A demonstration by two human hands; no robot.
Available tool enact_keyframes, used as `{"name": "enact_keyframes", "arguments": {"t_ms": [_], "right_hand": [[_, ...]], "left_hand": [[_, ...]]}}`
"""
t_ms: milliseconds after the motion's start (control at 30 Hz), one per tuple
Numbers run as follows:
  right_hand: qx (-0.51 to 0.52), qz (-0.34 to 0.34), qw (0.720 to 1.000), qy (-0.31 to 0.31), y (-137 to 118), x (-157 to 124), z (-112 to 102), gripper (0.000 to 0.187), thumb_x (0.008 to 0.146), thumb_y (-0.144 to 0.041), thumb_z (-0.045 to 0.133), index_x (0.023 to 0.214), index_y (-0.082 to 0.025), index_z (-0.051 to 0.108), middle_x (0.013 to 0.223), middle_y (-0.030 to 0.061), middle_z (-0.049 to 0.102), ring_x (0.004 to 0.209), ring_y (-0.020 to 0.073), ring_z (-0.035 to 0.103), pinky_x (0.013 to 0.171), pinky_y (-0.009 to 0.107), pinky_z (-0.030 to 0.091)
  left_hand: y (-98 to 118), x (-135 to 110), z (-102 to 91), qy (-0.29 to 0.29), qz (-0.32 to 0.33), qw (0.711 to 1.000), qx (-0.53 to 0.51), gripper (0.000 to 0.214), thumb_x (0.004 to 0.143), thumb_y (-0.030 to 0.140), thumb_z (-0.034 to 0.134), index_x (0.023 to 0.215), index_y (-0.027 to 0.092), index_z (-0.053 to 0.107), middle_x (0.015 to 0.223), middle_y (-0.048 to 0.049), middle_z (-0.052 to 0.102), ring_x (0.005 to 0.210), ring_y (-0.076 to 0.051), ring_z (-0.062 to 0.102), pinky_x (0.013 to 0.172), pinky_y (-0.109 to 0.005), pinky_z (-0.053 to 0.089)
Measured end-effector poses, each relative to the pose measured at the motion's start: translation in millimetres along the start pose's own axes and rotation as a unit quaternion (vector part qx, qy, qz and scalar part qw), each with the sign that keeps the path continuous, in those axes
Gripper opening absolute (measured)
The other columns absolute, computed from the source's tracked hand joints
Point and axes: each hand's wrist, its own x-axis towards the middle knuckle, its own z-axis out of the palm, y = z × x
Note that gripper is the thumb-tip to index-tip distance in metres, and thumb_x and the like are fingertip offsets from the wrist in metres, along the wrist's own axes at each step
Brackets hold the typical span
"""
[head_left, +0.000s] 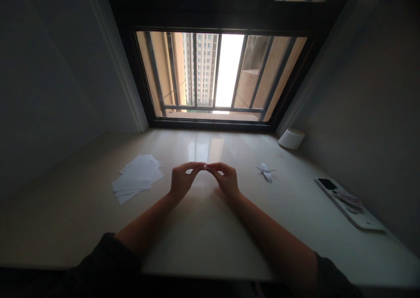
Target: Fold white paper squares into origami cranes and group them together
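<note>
Both hands meet over the middle of a pale windowsill (193,241), fingertips together. Between them is a small piece of folded white paper (205,166), mostly hidden by the fingers. My left hand (183,180) pinches it from the left, thumb below and fingers above. From the right, my right hand (226,180) pinches it the same way. A folded paper crane (266,172) lies to the right of my right hand. To the left of my left hand is a loose, fanned stack of white paper sheets (136,177).
A phone (349,204) in a pale case lies at the right by the wall. Behind it, a white round container (291,139) stands near the back right corner. A dark-framed window (210,124) with bars closes off the back, and walls rise at both sides.
</note>
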Motion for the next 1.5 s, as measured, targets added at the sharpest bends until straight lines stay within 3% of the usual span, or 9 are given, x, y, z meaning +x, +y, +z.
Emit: {"name": "enact_keyframes", "arguments": {"t_ms": [367, 567, 1033, 1233, 1333, 1500], "right_hand": [[0.110, 0.068, 0.991, -0.023, 5, -1, 4, 0.021, 0.065, -0.038, 0.075, 0.078, -0.021, 0.072, 0.080, 0.0046, 0.073, 0.080, 0.0237, 0.068, 0.081, 0.041, 0.052], [0.127, 0.074, 0.989, -0.025, 4, -3, 6, 0.019, 0.064, -0.035, 0.076, 0.076, -0.021, 0.071, 0.080, 0.0045, 0.073, 0.079, 0.0229, 0.068, 0.079, 0.039, 0.052], [0.162, 0.138, 0.977, 0.014, 5, -3, 6, 0.028, 0.058, -0.035, 0.078, 0.081, -0.021, 0.071, 0.074, 0.0032, 0.071, 0.071, 0.0193, 0.064, 0.071, 0.035, 0.050], [0.138, 0.100, 0.985, -0.005, 7, -1, 3, 0.031, 0.065, -0.034, 0.074, 0.092, -0.022, 0.067, 0.072, 0.0014, 0.068, 0.070, 0.0176, 0.063, 0.070, 0.033, 0.049], [0.079, 0.049, 0.995, 0.020, 8, -1, 2, 0.036, 0.070, -0.033, 0.070, 0.103, -0.023, 0.062, 0.073, 0.0006, 0.065, 0.069, 0.0166, 0.061, 0.068, 0.032, 0.048], [0.001, -0.018, 0.999, 0.044, 7, 0, 0, 0.041, 0.074, -0.033, 0.065, 0.113, -0.023, 0.055, 0.075, 0.0005, 0.063, 0.071, 0.0169, 0.060, 0.068, 0.032, 0.048]], "left_hand": [[-3, -1, 2.7, 0.011, -0.034, 0.998, -0.051, 0.025, 0.074, 0.035, 0.066, 0.095, 0.022, 0.071, 0.091, -0.0031, 0.073, 0.087, -0.021, 0.068, 0.087, -0.036, 0.052], [-5, 2, 4.2, 0.003, -0.069, 0.993, -0.100, 0.057, 0.072, 0.035, 0.069, 0.124, 0.019, 0.054, 0.087, -0.0042, 0.073, 0.081, -0.019, 0.068, 0.081, -0.035, 0.054], [-9, 2, 7.3, -0.031, -0.092, 0.987, -0.131, 0.035, 0.074, 0.037, 0.066, 0.102, 0.016, 0.067, 0.087, -0.0081, 0.072, 0.081, -0.020, 0.068, 0.076, -0.031, 0.053], [-10, 3, 6.8, -0.049, -0.107, 0.985, -0.128, 0.044, 0.073, 0.039, 0.066, 0.111, 0.017, 0.063, 0.086, -0.0078, 0.072, 0.083, -0.022, 0.068, 0.079, -0.033, 0.051], [-8, 3, 6.1, -0.084, -0.129, 0.982, -0.109, 0.050, 0.071, 0.042, 0.068, 0.115, 0.020, 0.061, 0.085, -0.0070, 0.073, 0.083, -0.023, 0.067, 0.080, -0.034, 0.050], [-5, -1, 6.9, -0.126, -0.145, 0.979, -0.069, 0.039, 0.065, 0.050, 0.069, 0.087, 0.017, 0.070, 0.075, -0.0064, 0.072, 0.073, -0.022, 0.067, 0.062, -0.027, 0.047]]}}
